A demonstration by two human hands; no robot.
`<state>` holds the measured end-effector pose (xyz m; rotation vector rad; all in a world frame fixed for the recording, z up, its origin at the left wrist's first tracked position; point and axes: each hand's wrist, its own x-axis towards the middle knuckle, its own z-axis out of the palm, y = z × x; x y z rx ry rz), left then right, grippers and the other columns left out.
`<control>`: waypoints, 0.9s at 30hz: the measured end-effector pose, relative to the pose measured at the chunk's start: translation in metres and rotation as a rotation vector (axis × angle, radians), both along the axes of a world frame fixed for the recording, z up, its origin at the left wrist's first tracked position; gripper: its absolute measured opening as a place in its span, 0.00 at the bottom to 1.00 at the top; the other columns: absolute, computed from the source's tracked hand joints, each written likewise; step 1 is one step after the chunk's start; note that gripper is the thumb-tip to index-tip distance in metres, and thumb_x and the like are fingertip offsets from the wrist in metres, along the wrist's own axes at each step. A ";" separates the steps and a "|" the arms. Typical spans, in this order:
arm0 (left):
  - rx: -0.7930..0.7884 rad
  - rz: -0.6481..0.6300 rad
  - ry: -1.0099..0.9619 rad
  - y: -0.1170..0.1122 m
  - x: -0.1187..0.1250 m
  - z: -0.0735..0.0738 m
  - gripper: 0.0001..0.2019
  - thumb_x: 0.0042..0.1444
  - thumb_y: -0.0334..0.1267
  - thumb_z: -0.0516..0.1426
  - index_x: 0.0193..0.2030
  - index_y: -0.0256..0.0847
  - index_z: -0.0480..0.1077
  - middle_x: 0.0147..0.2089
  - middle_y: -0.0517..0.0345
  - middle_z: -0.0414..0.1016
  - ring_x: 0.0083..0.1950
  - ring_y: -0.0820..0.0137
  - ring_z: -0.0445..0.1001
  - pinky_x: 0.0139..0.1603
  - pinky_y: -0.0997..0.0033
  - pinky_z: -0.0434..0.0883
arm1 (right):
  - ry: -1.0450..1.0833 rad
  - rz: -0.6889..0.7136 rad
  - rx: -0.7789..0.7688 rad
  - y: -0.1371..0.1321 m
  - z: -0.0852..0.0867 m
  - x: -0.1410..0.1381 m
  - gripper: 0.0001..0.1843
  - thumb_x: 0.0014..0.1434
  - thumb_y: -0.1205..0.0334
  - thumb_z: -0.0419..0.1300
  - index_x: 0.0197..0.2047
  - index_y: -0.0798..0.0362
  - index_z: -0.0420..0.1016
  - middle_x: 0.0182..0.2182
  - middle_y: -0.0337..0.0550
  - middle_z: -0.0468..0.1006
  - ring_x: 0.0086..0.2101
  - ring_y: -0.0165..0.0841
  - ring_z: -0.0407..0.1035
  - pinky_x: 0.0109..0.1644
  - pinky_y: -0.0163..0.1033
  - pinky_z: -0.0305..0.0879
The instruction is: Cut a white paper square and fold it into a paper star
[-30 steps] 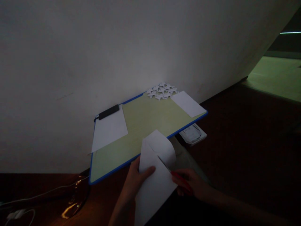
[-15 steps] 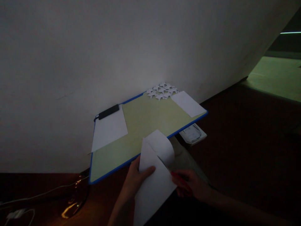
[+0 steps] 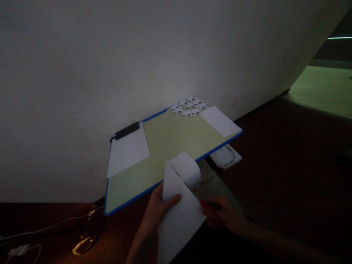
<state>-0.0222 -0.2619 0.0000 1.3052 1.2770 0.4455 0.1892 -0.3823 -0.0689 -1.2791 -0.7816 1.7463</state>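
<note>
My left hand (image 3: 162, 205) pinches a white sheet of paper (image 3: 178, 220) by its left side, thumb on top. The paper is held in front of the table's near edge, and its cut upper strip (image 3: 188, 168) curls away to the right. My right hand (image 3: 220, 212) grips a pair of red-handled scissors (image 3: 211, 211) at the paper's right side. The blades reach along the slit between strip and sheet; they are too dark to make out clearly.
A pale-topped table (image 3: 170, 139) with a blue rim stands against the wall. On it lie folded white paper pieces (image 3: 189, 106), a white sheet (image 3: 221, 121) at right, another sheet (image 3: 128, 152) at left and a black case-like object (image 3: 127, 131). A white cable (image 3: 55, 225) trails at lower left.
The curled strip of paper has shifted slightly left. Both hands stay almost in place, and the scissors' red handles look closer together.
</note>
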 end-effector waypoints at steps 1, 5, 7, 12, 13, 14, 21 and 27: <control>0.001 0.001 -0.003 0.000 0.000 0.000 0.30 0.47 0.47 0.72 0.55 0.36 0.74 0.46 0.45 0.85 0.46 0.51 0.83 0.42 0.59 0.80 | -0.013 -0.007 -0.001 0.001 0.002 0.002 0.37 0.48 0.28 0.69 0.40 0.57 0.79 0.23 0.35 0.74 0.22 0.26 0.67 0.26 0.33 0.61; -0.018 0.028 -0.030 -0.002 0.000 0.002 0.31 0.47 0.47 0.72 0.56 0.36 0.74 0.46 0.45 0.85 0.44 0.51 0.84 0.41 0.59 0.80 | -0.009 0.000 -0.003 0.003 0.008 0.007 0.38 0.41 0.28 0.73 0.38 0.56 0.78 0.24 0.34 0.74 0.22 0.24 0.65 0.26 0.32 0.60; -0.023 0.047 -0.036 -0.002 0.001 0.004 0.32 0.46 0.47 0.72 0.56 0.35 0.73 0.45 0.44 0.85 0.44 0.50 0.84 0.41 0.58 0.80 | 0.005 0.014 -0.002 0.002 0.008 0.008 0.38 0.40 0.28 0.73 0.36 0.56 0.77 0.25 0.34 0.74 0.22 0.24 0.65 0.26 0.32 0.60; -0.016 0.058 -0.035 -0.003 0.001 0.005 0.33 0.45 0.47 0.73 0.57 0.35 0.73 0.47 0.43 0.84 0.46 0.49 0.83 0.42 0.58 0.80 | 0.003 0.042 -0.001 0.001 0.006 0.007 0.37 0.41 0.28 0.72 0.33 0.55 0.75 0.24 0.35 0.73 0.22 0.23 0.64 0.26 0.31 0.60; -0.018 0.059 -0.040 -0.003 0.001 0.005 0.33 0.46 0.47 0.73 0.57 0.35 0.73 0.47 0.43 0.84 0.46 0.49 0.83 0.42 0.58 0.80 | 0.003 0.042 0.003 0.000 0.005 0.007 0.37 0.41 0.27 0.72 0.33 0.55 0.75 0.24 0.35 0.73 0.22 0.23 0.64 0.26 0.31 0.60; -0.023 0.057 -0.045 -0.004 0.001 0.005 0.33 0.46 0.47 0.73 0.57 0.35 0.73 0.47 0.43 0.84 0.46 0.50 0.83 0.42 0.59 0.80 | 0.005 0.039 0.006 0.000 0.005 0.008 0.37 0.41 0.27 0.72 0.33 0.55 0.75 0.24 0.35 0.73 0.22 0.23 0.64 0.26 0.31 0.60; -0.024 0.071 -0.047 -0.003 0.000 0.009 0.32 0.46 0.45 0.73 0.56 0.36 0.73 0.45 0.46 0.85 0.43 0.52 0.84 0.39 0.62 0.80 | 0.039 0.028 -0.001 -0.004 0.002 0.012 0.33 0.44 0.33 0.73 0.36 0.56 0.78 0.24 0.36 0.74 0.22 0.24 0.64 0.25 0.31 0.59; -0.035 0.060 -0.056 -0.003 -0.003 0.007 0.33 0.47 0.46 0.72 0.58 0.35 0.72 0.46 0.45 0.85 0.44 0.52 0.84 0.40 0.61 0.80 | 0.040 0.063 -0.004 -0.001 0.006 0.013 0.31 0.43 0.34 0.74 0.32 0.55 0.75 0.23 0.36 0.73 0.21 0.25 0.63 0.25 0.32 0.57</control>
